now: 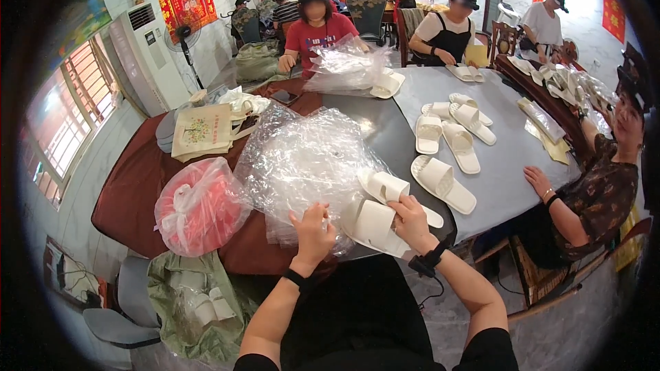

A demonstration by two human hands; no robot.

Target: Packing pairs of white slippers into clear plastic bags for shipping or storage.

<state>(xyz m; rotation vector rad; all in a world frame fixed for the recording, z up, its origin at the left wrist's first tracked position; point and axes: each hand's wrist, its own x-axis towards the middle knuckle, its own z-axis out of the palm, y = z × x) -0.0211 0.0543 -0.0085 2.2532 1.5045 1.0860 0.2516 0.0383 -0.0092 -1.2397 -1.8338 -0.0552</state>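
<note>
My right hand (412,223) is closed on a white slipper (375,223) at the table's near edge, fingers at the side of its strap. A second white slipper (385,185) lies just beyond it, partly hidden by the first slipper and my fingers. To the left, my left hand (315,235) is raised with its fingers apart, over the near edge of a heap of clear plastic bags (309,158). No object shows in that hand. Farther right, several loose white slippers (443,182) lie on the grey table cover (509,158).
A pink bundle in plastic (203,206) and a cloth bag (201,130) sit at left. Below stands an open green sack (199,302) holding slippers. A co-worker's hand (538,180) rests at right. Across the table, a person in red (316,34) handles plastic bags.
</note>
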